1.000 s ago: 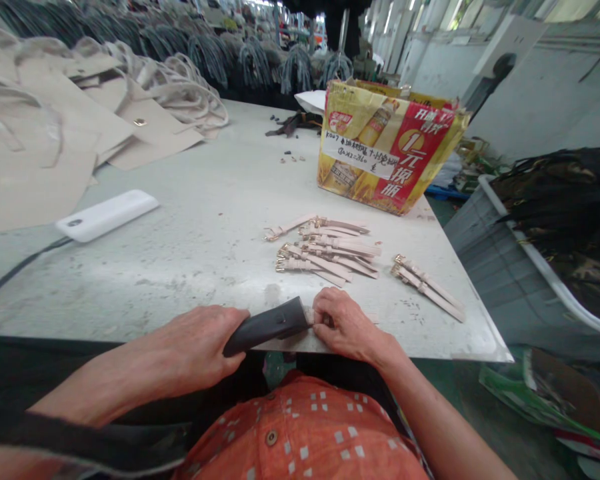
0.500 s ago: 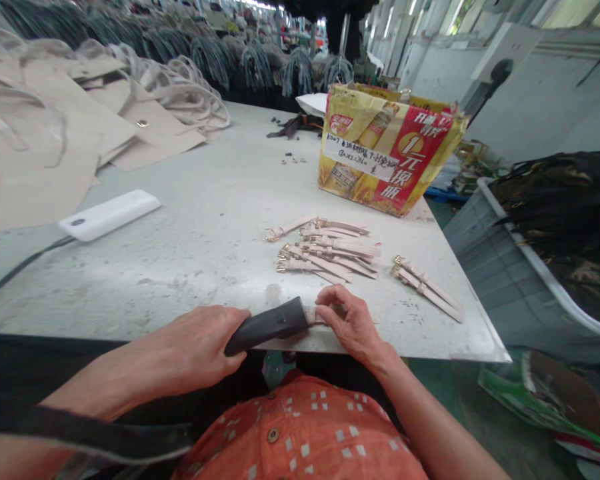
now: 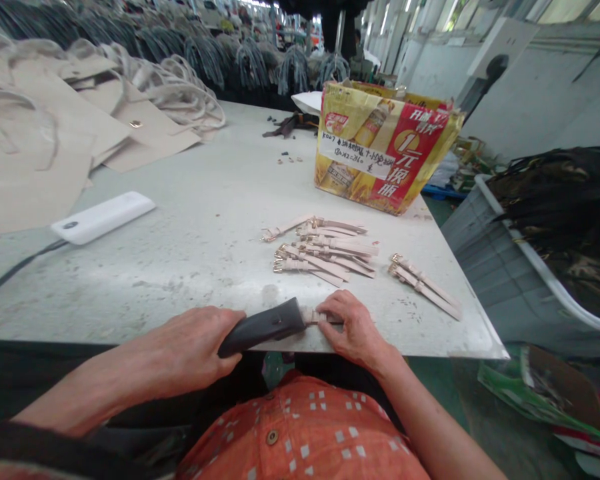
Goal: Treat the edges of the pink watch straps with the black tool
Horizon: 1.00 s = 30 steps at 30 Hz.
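My left hand (image 3: 200,339) is wrapped round a dark grey, bar-shaped handheld tool (image 3: 265,327) whose wide end points right. That end meets a short beige strap (image 3: 309,317) at the table's front edge; whether it covers the strap's end or only touches it, I cannot tell. My right hand (image 3: 353,327) pinches the same strap between thumb and fingers, just right of the tool. Beyond the hands lies a loose pile of beige buckle straps (image 3: 330,250) with gold buckles. A smaller group of similar straps (image 3: 425,287) rests to the right.
A yellow and red cardboard box (image 3: 380,147) stands at the table's back right. On the left are a white, corded device (image 3: 105,217) and stacked beige bag pieces (image 3: 55,147). A grey bin (image 3: 520,267) of dark material stands right of the table (image 3: 180,267).
My right fingers have lowered and closed further along the strap, leaving more of it visible beside the tool. The tool stays against it in my left hand. The view has shifted slightly.
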Each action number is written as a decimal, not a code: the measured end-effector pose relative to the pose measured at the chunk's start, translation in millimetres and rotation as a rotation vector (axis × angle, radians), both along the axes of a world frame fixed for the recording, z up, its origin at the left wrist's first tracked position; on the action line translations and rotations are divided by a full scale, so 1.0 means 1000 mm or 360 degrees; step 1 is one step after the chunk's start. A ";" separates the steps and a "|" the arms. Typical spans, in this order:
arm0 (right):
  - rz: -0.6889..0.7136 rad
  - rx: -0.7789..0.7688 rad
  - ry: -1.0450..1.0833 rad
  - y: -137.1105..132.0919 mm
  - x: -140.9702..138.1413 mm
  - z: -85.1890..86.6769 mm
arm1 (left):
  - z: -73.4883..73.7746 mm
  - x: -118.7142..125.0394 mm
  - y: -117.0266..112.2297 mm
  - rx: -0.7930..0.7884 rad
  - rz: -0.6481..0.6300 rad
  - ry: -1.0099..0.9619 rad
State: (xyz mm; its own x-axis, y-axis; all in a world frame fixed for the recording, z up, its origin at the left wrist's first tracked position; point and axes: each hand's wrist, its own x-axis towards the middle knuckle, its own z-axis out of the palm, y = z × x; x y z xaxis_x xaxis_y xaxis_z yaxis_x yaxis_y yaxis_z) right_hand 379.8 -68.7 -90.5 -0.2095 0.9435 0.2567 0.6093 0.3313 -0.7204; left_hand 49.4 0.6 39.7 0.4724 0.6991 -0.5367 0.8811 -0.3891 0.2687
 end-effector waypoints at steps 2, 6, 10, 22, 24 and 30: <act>0.0014 0.0000 0.0002 0.001 0.000 0.000 | 0.002 0.010 0.003 -0.0010 -0.0018 -0.0026; 0.0042 -0.0013 0.0010 0.002 0.001 0.000 | 0.002 0.020 0.006 -0.0082 -0.0023 -0.0100; 0.0016 -0.0047 0.0025 0.003 0.000 0.001 | -0.004 0.005 0.005 -0.0030 -0.0010 -0.0072; 0.0002 -0.0027 0.0008 0.003 0.000 0.000 | 0.001 0.024 -0.004 0.0016 -0.0003 -0.0004; -0.0012 -0.0042 -0.0003 0.004 0.000 0.001 | -0.001 0.023 -0.004 0.0024 -0.0002 -0.0033; -0.0013 -0.0101 -0.0008 0.006 0.001 0.005 | -0.006 0.003 -0.007 0.0053 -0.0040 0.0056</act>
State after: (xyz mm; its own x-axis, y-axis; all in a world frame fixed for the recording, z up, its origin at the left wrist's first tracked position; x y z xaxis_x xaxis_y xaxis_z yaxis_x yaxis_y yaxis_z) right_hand 381.1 -62.6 -85.8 -0.2028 0.9595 0.1955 0.6155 0.2802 -0.7367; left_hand 52.3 -6.5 33.2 0.4713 0.7051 -0.5299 0.8796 -0.4198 0.2238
